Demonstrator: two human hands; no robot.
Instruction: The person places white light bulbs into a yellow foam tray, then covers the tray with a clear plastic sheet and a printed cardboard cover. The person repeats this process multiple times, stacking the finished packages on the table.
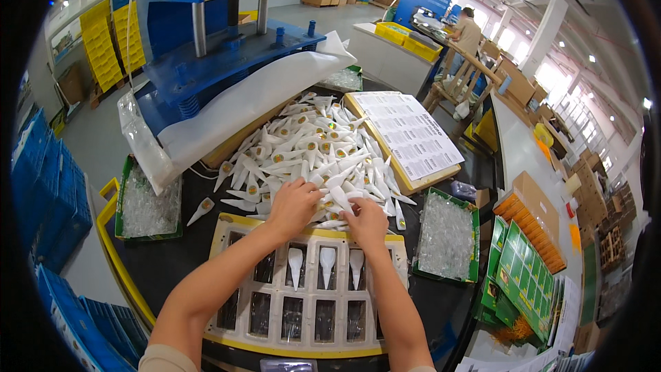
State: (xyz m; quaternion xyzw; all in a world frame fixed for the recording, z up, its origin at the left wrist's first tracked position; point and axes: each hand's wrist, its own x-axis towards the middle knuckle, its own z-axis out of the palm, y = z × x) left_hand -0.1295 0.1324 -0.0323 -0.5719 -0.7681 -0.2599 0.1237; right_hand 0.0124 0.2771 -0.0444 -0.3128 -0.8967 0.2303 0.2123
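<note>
A big heap of white teardrop-shaped plastic pieces (310, 134), many with a round coloured sticker, lies before me. My left hand (295, 205) reaches into its near edge, fingers curled; what they hold is hidden. Close by on the right, my right hand (367, 222) pinches a white teardrop-shaped piece (340, 199). Beneath my forearms lies a pale mould tray (308, 294) with yellow edges and two rows of rectangular compartments. In its far row, three compartments hold one white piece each, broad end away from me, such as the middle piece (327, 262). Other compartments look dark and glossy inside.
Green boxes of clear plastic shells stand left (148, 207) and right (446, 238). A blue press (227, 62) with a white sheet (255, 96) rises behind. A printed sheet (411, 134) lies on a board. Green cards (527, 269) are stacked at right. Another person (468, 34) works far off.
</note>
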